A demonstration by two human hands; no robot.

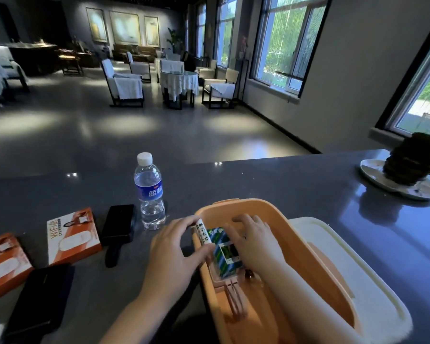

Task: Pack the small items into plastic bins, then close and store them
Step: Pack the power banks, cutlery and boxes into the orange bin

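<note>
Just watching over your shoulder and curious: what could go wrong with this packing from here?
The left hand holds a white tube at the orange bin's rim; it could slip outside onto the counter. The water bottle stands close to that hand, so a careless reach might topple it. The right hand covers the patterned box, crowding the drop spot.
</note>
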